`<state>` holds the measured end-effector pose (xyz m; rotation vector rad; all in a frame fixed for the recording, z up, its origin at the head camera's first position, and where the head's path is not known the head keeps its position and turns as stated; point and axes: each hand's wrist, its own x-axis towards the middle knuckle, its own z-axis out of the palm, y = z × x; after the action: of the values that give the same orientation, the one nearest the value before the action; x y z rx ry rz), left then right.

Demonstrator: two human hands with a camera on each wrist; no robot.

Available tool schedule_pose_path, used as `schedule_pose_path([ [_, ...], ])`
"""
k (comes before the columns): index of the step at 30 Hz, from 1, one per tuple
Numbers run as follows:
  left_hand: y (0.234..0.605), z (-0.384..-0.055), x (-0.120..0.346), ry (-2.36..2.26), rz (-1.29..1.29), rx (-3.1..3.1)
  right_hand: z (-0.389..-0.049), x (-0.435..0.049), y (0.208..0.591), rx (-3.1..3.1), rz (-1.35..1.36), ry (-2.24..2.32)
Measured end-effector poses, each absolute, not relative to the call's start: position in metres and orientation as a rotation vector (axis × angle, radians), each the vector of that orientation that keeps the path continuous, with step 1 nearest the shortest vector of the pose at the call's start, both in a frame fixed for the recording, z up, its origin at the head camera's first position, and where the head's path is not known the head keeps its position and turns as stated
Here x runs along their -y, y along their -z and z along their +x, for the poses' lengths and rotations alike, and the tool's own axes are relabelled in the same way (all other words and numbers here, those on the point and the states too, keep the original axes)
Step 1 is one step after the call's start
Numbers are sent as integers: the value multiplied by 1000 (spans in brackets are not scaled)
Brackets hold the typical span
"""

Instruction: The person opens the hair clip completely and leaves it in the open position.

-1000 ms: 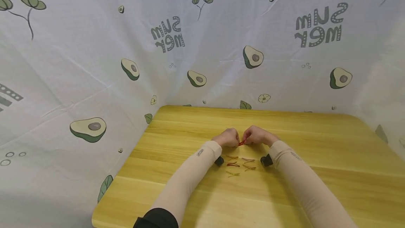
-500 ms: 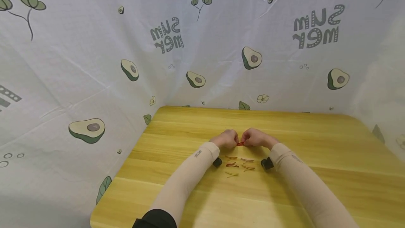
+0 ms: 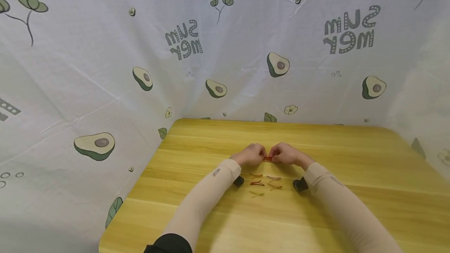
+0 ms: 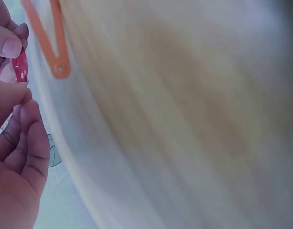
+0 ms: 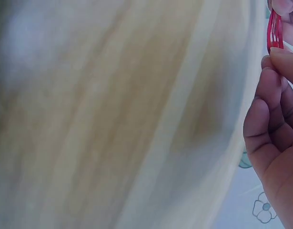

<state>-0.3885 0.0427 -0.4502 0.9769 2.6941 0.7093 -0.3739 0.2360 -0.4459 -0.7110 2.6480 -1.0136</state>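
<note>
A red snap hair clip [image 3: 268,159] is held between my two hands above the far middle of the table. My left hand [image 3: 250,154] pinches one end with thumb and fingertips. At the other end, the thumb and fingers of my right hand [image 3: 286,154] pinch it too. The left wrist view shows the red clip [image 4: 20,67] with slots along it; the right wrist view shows narrow parallel strips on the clip [image 5: 275,33]. Fingertips cover both its ends. An orange snap hair clip [image 4: 61,67] lies near my left hand in the left wrist view.
Several hair clips lie in two loose columns nearer me: a dark red clip [image 3: 257,183], a pinkish clip [image 3: 274,177] and a yellow clip [image 3: 257,193] among them. The wooden table [image 3: 197,139] meets a printed white curtain [image 3: 246,100] behind and at the left.
The red hair clip has turned from a slant to nearly level between my hands. Both hands keep their pinch on it. The other clips lie as before; the view has shifted slightly.
</note>
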Motion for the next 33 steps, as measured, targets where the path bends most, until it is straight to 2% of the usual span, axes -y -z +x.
schedule_pose_path([
  [33,432,-353,-21,-921,1209,-2612,-319,-238,421,-2525,-687,1281],
])
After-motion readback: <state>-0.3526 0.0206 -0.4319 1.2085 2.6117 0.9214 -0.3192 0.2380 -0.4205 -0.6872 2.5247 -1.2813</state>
